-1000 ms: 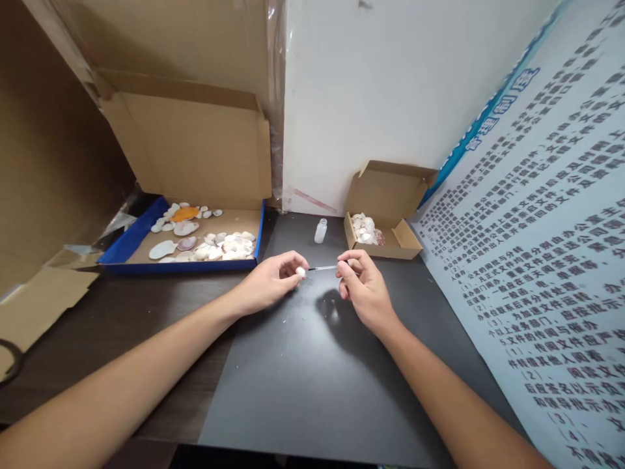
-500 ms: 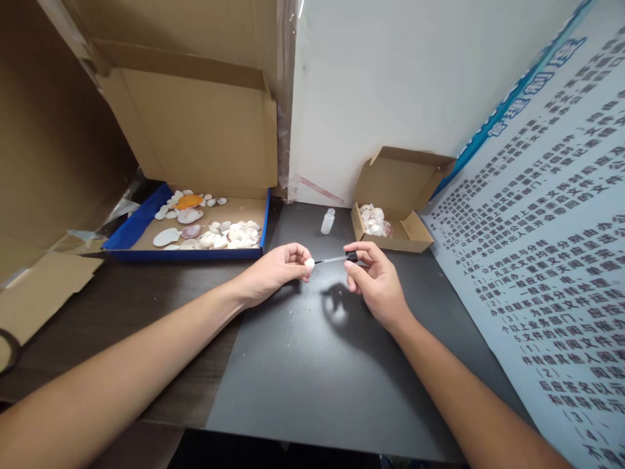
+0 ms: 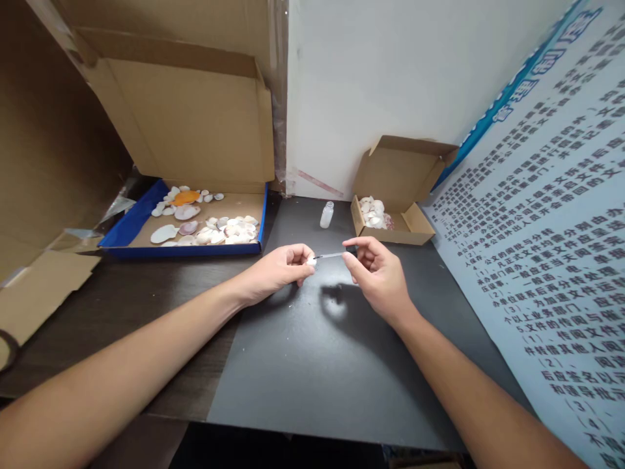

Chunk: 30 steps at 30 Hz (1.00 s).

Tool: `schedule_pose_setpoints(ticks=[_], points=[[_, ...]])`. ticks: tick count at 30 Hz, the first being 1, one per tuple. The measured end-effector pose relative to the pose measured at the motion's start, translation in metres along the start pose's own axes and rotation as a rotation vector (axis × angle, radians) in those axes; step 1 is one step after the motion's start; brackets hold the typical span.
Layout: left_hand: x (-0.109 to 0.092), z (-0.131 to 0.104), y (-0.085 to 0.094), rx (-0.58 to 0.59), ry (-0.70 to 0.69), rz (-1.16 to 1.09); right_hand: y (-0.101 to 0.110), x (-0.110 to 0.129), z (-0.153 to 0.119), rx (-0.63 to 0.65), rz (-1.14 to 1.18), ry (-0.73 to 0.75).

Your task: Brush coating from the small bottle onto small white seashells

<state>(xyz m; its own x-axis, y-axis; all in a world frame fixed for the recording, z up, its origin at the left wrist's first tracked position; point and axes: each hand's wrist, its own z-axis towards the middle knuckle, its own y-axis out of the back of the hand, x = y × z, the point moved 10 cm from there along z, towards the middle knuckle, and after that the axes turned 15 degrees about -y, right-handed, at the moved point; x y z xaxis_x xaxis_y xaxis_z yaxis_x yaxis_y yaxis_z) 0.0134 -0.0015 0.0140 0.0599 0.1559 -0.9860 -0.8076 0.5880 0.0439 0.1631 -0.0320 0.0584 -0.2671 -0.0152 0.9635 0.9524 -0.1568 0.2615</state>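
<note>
Between thumb and fingers, my left hand [image 3: 286, 268] pinches a small white seashell [image 3: 311, 261], partly hidden by the fingertips. My right hand [image 3: 374, 270] is closed on the black cap of a glue brush [image 3: 331, 255]. Its thin, pale stem points left, and the dark tip is at the shell. Behind the hands, a small translucent bottle [image 3: 327, 215] stands upright on the dark table without its cap.
At the left, a blue-edged open box [image 3: 205, 249] holds shells and an orange piece. A smaller cardboard box [image 3: 395, 236] with shells stands back right. A printed poster [image 3: 551, 195] lines the right side, and a white panel [image 3: 381, 78] rises behind.
The shell has turned in my left hand, with more of it covered by the fingers. My right hand has tilted, hiding more of the black cap. The camera view has shifted slightly.
</note>
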Motion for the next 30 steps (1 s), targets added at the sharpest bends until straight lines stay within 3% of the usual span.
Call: schedule_pose_setpoints(ticks=[9,14,20,25,30], points=[[0.001,-0.002,-0.003,-0.019,0.024,-0.112,-0.005,0.003,-0.004,0.032,-0.038,0.021],[0.004,-0.002,-0.004,-0.015,0.025,-0.174,0.000,0.006,-0.003,-0.014,-0.058,0.046],[0.000,0.000,-0.002,0.022,-0.013,-0.006,-0.002,0.009,-0.003,0.022,-0.076,0.063],[-0.004,0.000,-0.003,0.038,-0.040,0.072,0.007,0.013,-0.004,-0.073,-0.158,0.108],[-0.004,0.000,-0.003,0.033,-0.026,0.075,-0.003,0.013,-0.007,0.027,-0.123,0.120]])
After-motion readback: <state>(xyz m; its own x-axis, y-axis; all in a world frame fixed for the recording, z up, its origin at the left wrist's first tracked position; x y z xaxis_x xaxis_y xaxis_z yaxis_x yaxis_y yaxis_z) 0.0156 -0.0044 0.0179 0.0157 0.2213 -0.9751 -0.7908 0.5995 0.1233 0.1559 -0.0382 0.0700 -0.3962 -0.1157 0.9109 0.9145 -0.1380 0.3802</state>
